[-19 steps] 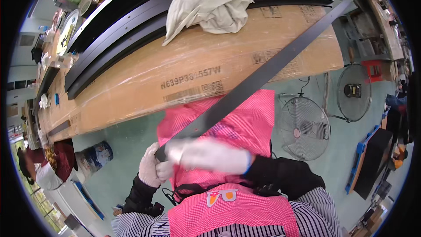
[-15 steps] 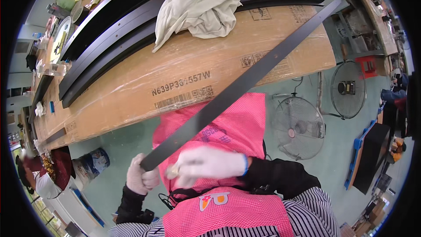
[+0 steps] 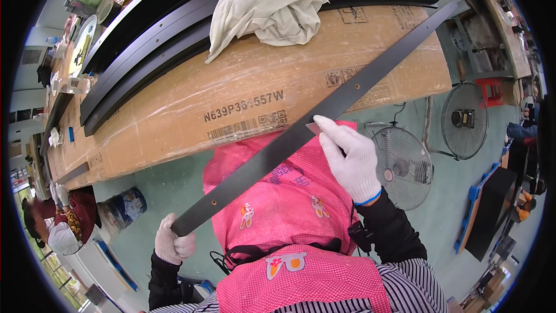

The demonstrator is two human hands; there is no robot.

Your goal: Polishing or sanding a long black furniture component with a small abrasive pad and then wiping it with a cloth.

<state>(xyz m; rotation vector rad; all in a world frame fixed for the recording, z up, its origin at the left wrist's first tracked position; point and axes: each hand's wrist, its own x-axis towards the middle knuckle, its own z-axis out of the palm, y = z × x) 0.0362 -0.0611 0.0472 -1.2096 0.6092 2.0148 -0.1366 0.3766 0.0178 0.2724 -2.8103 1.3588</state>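
A long flat black strip (image 3: 260,162) with small holes slants from lower left to upper right across the view. My left hand (image 3: 175,240), in a white knit glove, is closed round its near lower end. The far end rises past the right end of a wrapped cardboard box. My right hand (image 3: 353,159), also gloved, is at the strip's middle, fingertips against its near edge. A small dark reddish patch shows by those fingertips; I cannot make out what it is. A pink checked apron (image 3: 260,223) lies beneath the strip.
On the cardboard box (image 3: 174,133) lie several black profiles (image 3: 145,46) and a crumpled pale cloth (image 3: 269,8). Two round fans (image 3: 405,168) stand on the floor at right. Another person (image 3: 63,220) works at far left, near a bucket (image 3: 132,202).
My right hand has moved up and right, from beside the strip's lower part to its middle. My left hand has shifted slightly left and down, still gripping the strip's end.
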